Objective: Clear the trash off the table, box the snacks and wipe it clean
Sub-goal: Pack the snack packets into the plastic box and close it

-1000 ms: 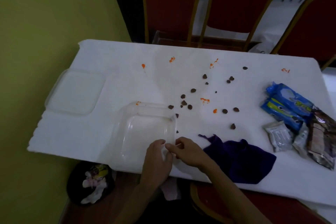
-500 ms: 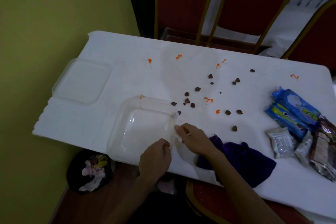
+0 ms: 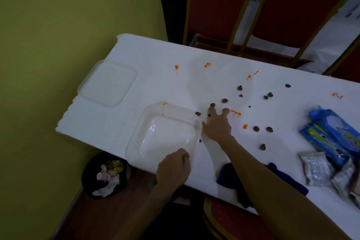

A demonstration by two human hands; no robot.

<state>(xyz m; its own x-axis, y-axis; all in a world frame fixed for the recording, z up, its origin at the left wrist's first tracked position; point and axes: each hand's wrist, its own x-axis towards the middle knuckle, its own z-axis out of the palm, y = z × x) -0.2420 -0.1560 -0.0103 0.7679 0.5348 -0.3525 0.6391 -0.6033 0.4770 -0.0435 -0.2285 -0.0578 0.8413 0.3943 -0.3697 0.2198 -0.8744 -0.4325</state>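
Note:
A clear plastic box (image 3: 163, 136) sits at the near edge of the white table (image 3: 155, 82). My left hand (image 3: 174, 167) grips the box's near rim. My right hand (image 3: 217, 124) lies flat just right of the box, fingers spread among several small brown snack pieces (image 3: 225, 100). Orange smears (image 3: 235, 113) dot the tabletop. The box's clear lid (image 3: 109, 82) lies at the table's left end. Blue snack packets (image 3: 335, 134) and silver ones (image 3: 315, 167) are piled at the right. A purple cloth (image 3: 228, 177) lies under my right forearm.
A black bin (image 3: 105, 175) holding wrappers stands on the floor below the table's left end. Red chairs (image 3: 216, 6) line the far side and another chair (image 3: 220, 214) is at the near edge. A yellow wall (image 3: 68, 25) is at the left.
My right hand has left the box's corner and reached forward onto the table among the brown pieces. My left hand stays at the box's near rim. The camera has moved closer.

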